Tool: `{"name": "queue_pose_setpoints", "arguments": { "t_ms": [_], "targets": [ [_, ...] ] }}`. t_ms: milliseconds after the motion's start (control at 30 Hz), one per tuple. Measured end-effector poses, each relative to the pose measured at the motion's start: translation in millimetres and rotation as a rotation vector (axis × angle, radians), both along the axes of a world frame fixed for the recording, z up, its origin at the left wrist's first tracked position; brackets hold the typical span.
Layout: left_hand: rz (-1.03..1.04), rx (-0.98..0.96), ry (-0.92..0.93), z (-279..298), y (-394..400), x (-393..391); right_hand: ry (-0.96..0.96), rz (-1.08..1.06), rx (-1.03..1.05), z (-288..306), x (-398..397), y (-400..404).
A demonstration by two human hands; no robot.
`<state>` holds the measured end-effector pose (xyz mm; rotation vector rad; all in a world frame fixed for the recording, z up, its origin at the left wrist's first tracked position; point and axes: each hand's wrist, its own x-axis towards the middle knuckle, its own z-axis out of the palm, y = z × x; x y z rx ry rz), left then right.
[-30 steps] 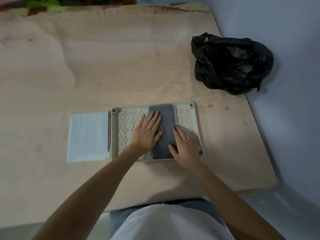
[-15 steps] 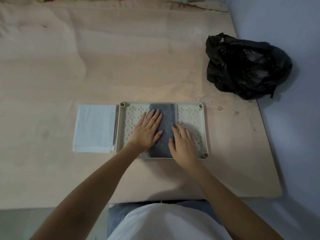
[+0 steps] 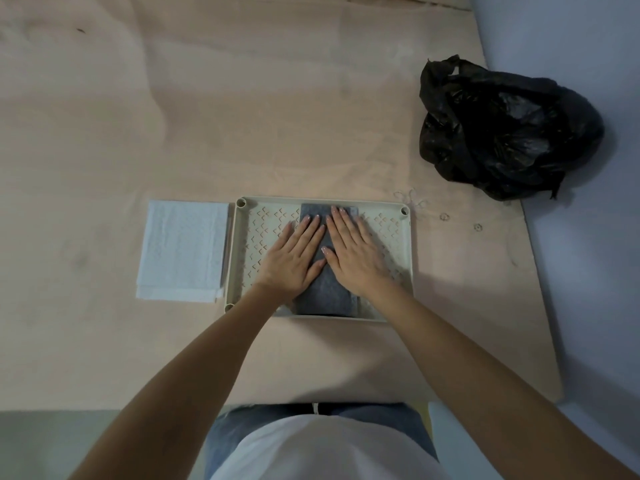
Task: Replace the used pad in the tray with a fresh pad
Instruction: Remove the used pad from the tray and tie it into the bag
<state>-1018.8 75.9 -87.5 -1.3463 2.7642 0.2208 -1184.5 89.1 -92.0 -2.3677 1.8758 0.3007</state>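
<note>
**Both palms flat on the grey pad in the tray**

From the head camera we look straight down, and here is the cream rectangular plastic tray [image 3: 391, 265] with its perforated chevron-pattern floor, lying on the pale tan wooden board [image 3: 242, 116]. Down the middle of the tray runs the dark grey rectangular felt pad [image 3: 323, 296], reaching from the far rim to the near rim.

We see the left hand [image 3: 294, 258] laid flat, fingers straight and close together, partly on the pad's left edge and partly on the tray floor, thumb tip resting on the grey felt. The right hand [image 3: 353, 251] is flat too, fingers straight and slightly fanned, its fingertips [image 3: 341, 211] up near the far end of the pad, its palm lapping over onto the perforated floor to the right. The two hands sit just beside each other, thumbs nearly meeting over the pad. Neither hand curls round anything; both press down open-palmed.

Just left of the tray, almost touching its left wall, lies the white folded textured pad [image 3: 181, 251], flat on the board.

Well off to the far right, at the board's edge, sits the crumpled black plastic bag [image 3: 505, 129], against the pale blue-grey surface [image 3: 571, 46].

At the bottom of the view we see the person's white top and blue jeans.
</note>
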Motion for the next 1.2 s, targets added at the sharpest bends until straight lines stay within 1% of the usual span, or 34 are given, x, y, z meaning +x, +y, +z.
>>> {"name": "queue_pose_setpoints", "arguments": {
  "t_ms": [133,267,400,500,600,867,1100,1200],
  "targets": [
    [-0.002,-0.001,-0.022,0.9,0.3,-0.9,-0.049,-0.058,-0.003,-3.0,-1.6,-0.1],
    [0.005,0.020,-0.067,-1.2,-1.3,3.0,-0.057,-0.118,-0.015,-4.4,-12.3,4.3],
    [-0.012,-0.007,-0.016,3.8,-9.4,7.4,-0.029,-0.085,-0.030,1.9,-29.3,7.3],
    [-0.046,-0.007,0.004,3.9,-18.7,-2.9,-0.035,-0.033,-0.039,3.8,-24.9,4.6],
    [-0.074,0.010,-0.030,0.7,-22.8,-9.8,-0.053,-0.017,-0.005,1.7,-20.1,2.2],
    [-0.014,0.002,0.012,0.3,-20.0,-10.7,-0.065,-0.017,0.004,-2.7,-21.2,-1.8],
    [0.051,0.025,-0.006,4.0,-15.9,-10.4,-0.046,0.005,0.009,0.3,-28.3,-1.1],
    [0.068,0.039,0.014,8.5,-14.0,-1.5,-0.086,-0.008,0.007,8.5,-37.6,2.1]
  ]
}}
